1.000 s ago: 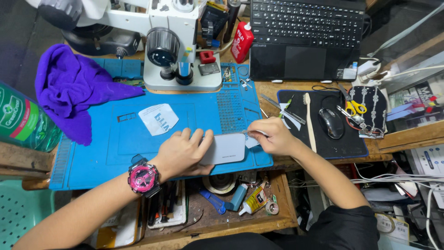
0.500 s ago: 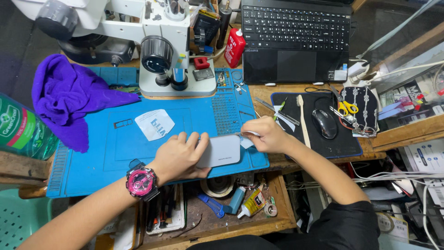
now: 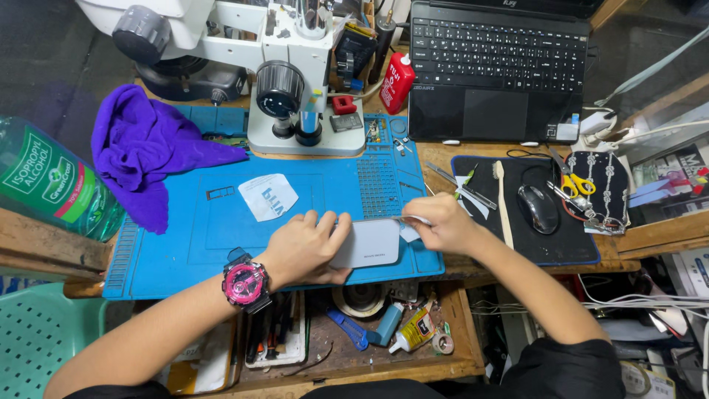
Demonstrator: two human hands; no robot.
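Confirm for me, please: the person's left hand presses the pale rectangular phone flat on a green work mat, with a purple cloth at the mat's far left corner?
Not quite: the head view shows the work mat is blue, not green. The left hand does press the pale rectangular phone there, purple cloth at the far left corner.

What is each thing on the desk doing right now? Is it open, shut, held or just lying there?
Phone: flat on the blue mat, back up, held down by the left hand.
Right hand: pinching something small and white at the phone's edge.
Laptop: open.
Red bottle: upright, capped.
Purple cloth: crumpled.
Mouse: untouched.
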